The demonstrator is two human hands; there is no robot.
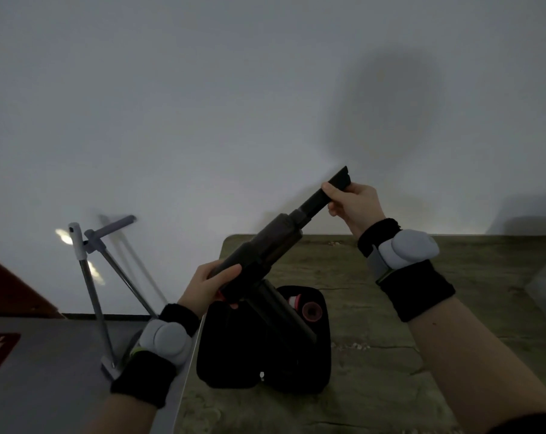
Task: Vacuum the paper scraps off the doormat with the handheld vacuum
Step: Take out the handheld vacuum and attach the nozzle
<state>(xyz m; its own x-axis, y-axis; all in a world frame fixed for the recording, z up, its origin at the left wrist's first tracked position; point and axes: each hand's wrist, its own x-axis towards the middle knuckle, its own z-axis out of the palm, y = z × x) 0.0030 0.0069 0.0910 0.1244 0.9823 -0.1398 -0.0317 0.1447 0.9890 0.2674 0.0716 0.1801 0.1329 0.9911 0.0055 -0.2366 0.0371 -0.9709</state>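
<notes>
Right hand: my right hand [351, 203] pinches the black nozzle [326, 194] at the front of the handheld vacuum [265, 249], thumb on the near side, fingers curled over the far side, close to the tip.
Left hand: my left hand [207, 285] is wrapped around the rear of the vacuum's body, thumb lying along the top — the fingers curl underneath, where a bit of red shows.
Vacuum: held in the air between both hands, slanting up from lower left to upper right, nozzle end highest and pointing toward the wall [234, 104]; its dark handle hangs down toward the case.
Wrists: each carries a black band and a pale grey rounded device.
Case: a black zip case [265, 364] lies open on the bench [390, 355] just below the vacuum, with a red-ringed round part [310, 311] sitting in its far right corner.
Bench: a mottled greenish-brown top, its far edge against the wall.
Left side: a metal stand [99, 277] with thin legs stands on the grey floor beside the bench — well apart from my hands.
Light: dim, so fine detail on the vacuum is hard to make out.
</notes>
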